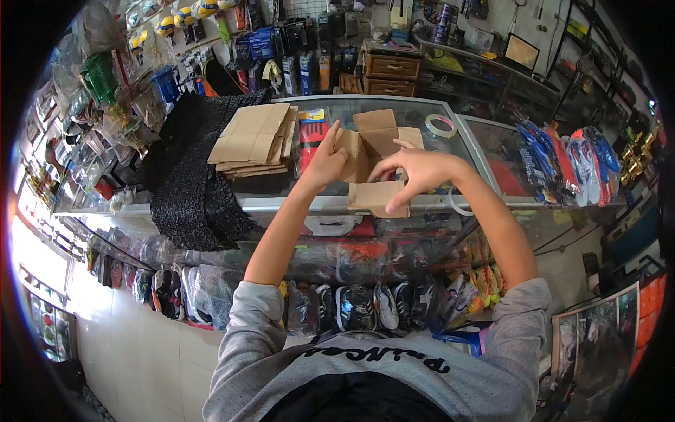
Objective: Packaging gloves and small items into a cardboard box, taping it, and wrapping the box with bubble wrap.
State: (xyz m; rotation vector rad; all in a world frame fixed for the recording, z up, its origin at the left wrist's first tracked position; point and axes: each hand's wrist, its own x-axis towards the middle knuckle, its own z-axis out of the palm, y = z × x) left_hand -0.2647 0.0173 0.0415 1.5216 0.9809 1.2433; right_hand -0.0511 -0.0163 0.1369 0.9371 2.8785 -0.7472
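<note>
An open cardboard box with its flaps spread stands on the glass counter, near the front edge. My left hand is at the box's left side, its index finger pointing up along the left flap and its thumb against the cardboard. My right hand arches over the right side, with fingers reaching down toward the box's inside and the thumb by the front flap. Whether the right fingertips touch the cardboard is hard to tell. Flattened cardboard pieces lie stacked to the left, beside a red packaged item.
A roll of tape lies behind my right hand, and a white ring is at the counter's front edge. Black textured matting drapes over the counter at left. Bagged shoes or sandals are piled at right.
</note>
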